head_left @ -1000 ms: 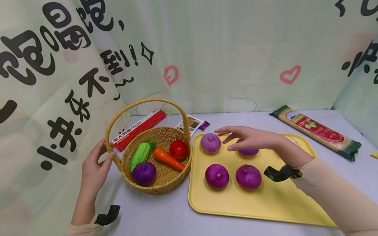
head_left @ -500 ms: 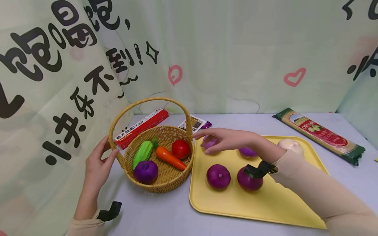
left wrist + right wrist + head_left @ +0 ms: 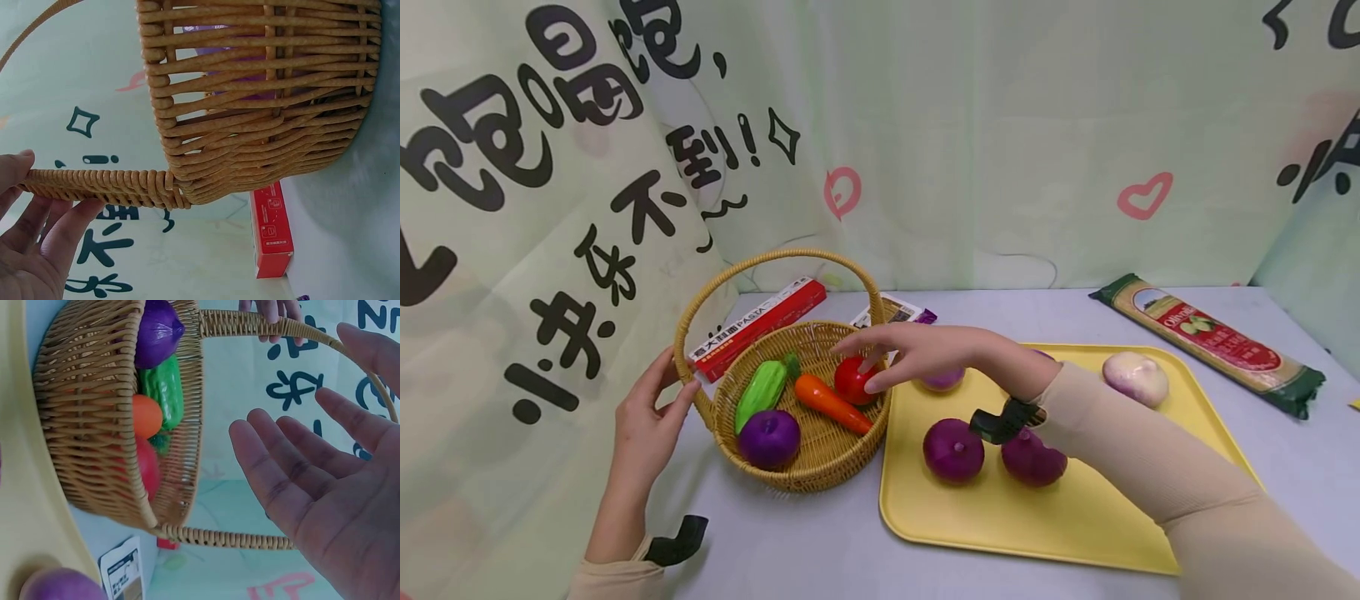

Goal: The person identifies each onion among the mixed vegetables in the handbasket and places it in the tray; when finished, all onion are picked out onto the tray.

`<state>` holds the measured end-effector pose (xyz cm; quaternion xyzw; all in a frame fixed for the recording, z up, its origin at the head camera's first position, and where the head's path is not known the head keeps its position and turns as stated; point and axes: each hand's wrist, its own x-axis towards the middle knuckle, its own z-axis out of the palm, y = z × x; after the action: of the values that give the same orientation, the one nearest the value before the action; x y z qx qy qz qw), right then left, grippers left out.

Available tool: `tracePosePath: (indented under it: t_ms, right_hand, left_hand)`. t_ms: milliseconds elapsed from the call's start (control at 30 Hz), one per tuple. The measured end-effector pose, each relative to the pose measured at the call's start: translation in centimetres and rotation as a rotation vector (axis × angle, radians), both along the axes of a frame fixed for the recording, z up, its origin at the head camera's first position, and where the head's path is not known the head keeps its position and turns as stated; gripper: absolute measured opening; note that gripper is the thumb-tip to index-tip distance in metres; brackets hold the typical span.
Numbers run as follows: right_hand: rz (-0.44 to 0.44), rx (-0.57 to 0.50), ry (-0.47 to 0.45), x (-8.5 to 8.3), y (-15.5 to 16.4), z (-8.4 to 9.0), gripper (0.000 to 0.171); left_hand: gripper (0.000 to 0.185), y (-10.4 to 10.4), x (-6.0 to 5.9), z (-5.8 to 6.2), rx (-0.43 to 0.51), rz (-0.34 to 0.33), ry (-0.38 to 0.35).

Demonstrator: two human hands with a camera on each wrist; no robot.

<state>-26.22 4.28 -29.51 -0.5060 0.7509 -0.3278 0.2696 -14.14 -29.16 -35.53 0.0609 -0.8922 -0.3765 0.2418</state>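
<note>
Now "PASTA" reads on the red box [image 3: 758, 327] behind the basket [image 3: 805, 467]; "Olivoila" on the far-right packet [image 3: 1213, 340] is barely legible. Right hand [image 3: 917, 354], fingers spread and empty, has moved left from the tray [image 3: 1075, 525] to over the tomato [image 3: 852, 381], hiding one purple onion [image 3: 942, 379]. Left hand [image 3: 647, 425] touches the handle with straight fingers.

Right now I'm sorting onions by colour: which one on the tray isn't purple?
The whitish onion at the yellow tray's far right corner; the others are purple.
</note>
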Motion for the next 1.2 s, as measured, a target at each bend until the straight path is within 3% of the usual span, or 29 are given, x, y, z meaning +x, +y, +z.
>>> tracePosePath:
  t_ms: [600,1200]
  right_hand:
    - [0.060,-0.025,-0.030,-1.4,-4.6,-0.9,0.058]
    - [0.065,-0.015,-0.088,-3.1,-8.3,-2.4,0.061]
  left_hand:
    - [0.055,0.0,0.1,0.1,-0.006,-0.001,-0.016]
    - [0.056,0.2,0.2,0.2,0.002,0.006,-0.028]
